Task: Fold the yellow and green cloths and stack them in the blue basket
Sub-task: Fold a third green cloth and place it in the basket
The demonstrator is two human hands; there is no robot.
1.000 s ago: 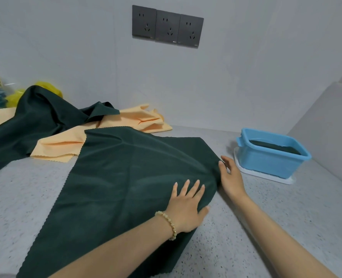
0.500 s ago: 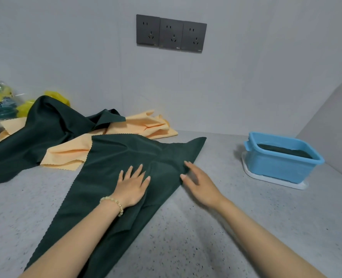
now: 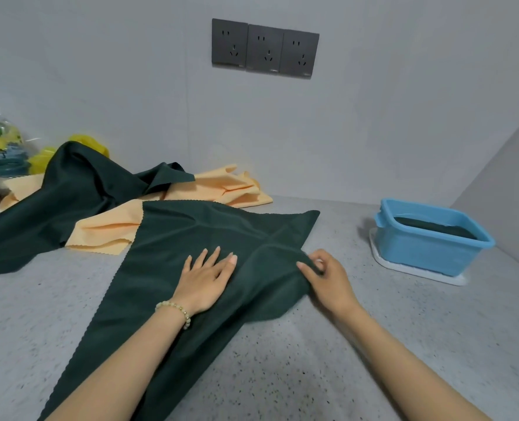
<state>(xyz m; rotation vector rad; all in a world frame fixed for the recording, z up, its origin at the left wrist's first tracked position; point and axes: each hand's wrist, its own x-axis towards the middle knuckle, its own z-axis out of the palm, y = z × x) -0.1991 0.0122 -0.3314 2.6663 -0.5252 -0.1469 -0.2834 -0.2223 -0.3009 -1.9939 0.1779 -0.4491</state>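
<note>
Nearest, bare counter (image 3: 313, 366) lies under both forearms, leaving room to draw fabric toward the body. The left hand (image 3: 205, 278) lies flat with its fingers spread, pressing the middle of the green cloth (image 3: 167, 253). Just to its right, the right hand (image 3: 328, 278) pinches a raised ridge of the same cloth near its right edge. This looks like a first fold being set up. The next move probably calls for carrying the pinched edge leftward across the pressing hand, edges matched. Beyond the grip, the cloth's far left edge overlaps a yellow cloth (image 3: 106, 226). Well right of the pinch stands the blue basket (image 3: 428, 256), with a dark folded cloth (image 3: 434, 230) inside.
</note>
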